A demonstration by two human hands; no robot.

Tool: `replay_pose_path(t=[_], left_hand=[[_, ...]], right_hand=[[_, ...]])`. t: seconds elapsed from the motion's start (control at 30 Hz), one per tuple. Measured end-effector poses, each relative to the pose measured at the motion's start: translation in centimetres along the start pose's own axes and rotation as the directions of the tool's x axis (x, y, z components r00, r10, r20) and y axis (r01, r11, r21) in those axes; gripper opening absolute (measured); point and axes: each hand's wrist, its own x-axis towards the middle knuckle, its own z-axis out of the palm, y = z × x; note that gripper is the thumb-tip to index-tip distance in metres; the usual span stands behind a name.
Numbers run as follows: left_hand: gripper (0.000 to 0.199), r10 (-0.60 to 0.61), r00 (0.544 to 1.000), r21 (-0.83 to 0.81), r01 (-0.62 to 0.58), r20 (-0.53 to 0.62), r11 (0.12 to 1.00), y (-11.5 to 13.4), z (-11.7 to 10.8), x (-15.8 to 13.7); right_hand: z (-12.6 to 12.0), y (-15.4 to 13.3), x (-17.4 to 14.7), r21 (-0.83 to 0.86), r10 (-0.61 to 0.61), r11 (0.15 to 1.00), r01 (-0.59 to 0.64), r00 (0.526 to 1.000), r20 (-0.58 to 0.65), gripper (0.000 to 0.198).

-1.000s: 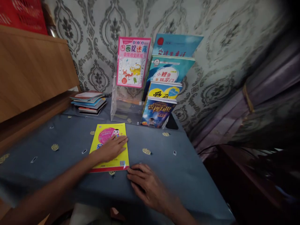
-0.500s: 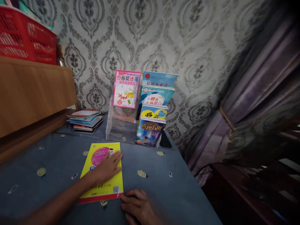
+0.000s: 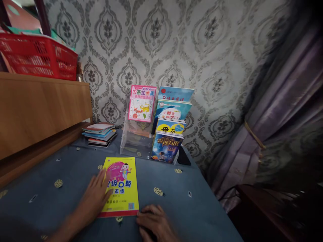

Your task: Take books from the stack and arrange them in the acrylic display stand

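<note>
A yellow workbook (image 3: 126,200) with a pink circle, a cartoon figure and a red bottom strip lies face up on the patterned blue tablecloth. Over its left edge is my left hand (image 3: 94,194), palm down, with the fingers stretched out and covering part of the title. My right hand (image 3: 157,222) rests on the cloth at the workbook's lower right corner. Its fingers are loosely bent, the thumb apart from them, and the fingertips meet the corner without a visible grip.
Behind the workbook stands a clear acrylic book rack (image 3: 136,152) holding a pink picture book (image 3: 142,104) and several other books (image 3: 166,148). A dark phone-like object (image 3: 184,158) lies beside it. To the left are a book stack (image 3: 99,133), a wooden cabinet (image 3: 45,114) and a red basket (image 3: 42,57).
My left hand has slid left from the middle of the workbook to its left edge, uncovering the cartoon figure and title. My right hand stays by the corner. The view has shifted slightly.
</note>
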Motion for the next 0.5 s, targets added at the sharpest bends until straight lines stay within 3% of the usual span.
replay_pose_path(t=[0.07, 0.13, 0.23, 0.33, 0.5], left_hand=[[0.062, -0.156, 0.985, 0.059, 0.152, 0.074, 0.987, -0.9, -0.5, 0.5], [0.064, -0.214, 0.968, 0.086, 0.204, 0.132, 0.975, -1.0, -0.6, 0.6], [0.058, -0.191, 0.976, 0.114, 0.18, 0.1, 0.977, -0.5, -0.4, 0.3], [0.052, -0.174, 0.982, 0.166, 0.161, 0.066, 0.973, -0.1, -0.3, 0.1], [0.05, -0.17, 0.985, 0.142, 0.167, 0.011, 0.976, -0.7, 0.0, 0.1]], right_hand=[[-0.2, -1.1, 1.2, -0.023, 0.043, 0.999, -0.044, 0.998, -0.045, 0.022], [0.4, -2.2, 2.9, -0.048, 0.08, 0.995, -0.085, 0.993, -0.088, 0.02], [2.4, -3.6, 6.3, -0.031, 0.09, 0.995, -0.095, 0.988, -0.126, 0.02], [5.1, -4.0, 9.4, -0.011, 0.056, 0.998, -0.058, 0.991, -0.125, 0.038], [8.3, -2.3, 10.3, -0.11, 0.237, 0.965, -0.237, 0.971, -0.01, 0.055]])
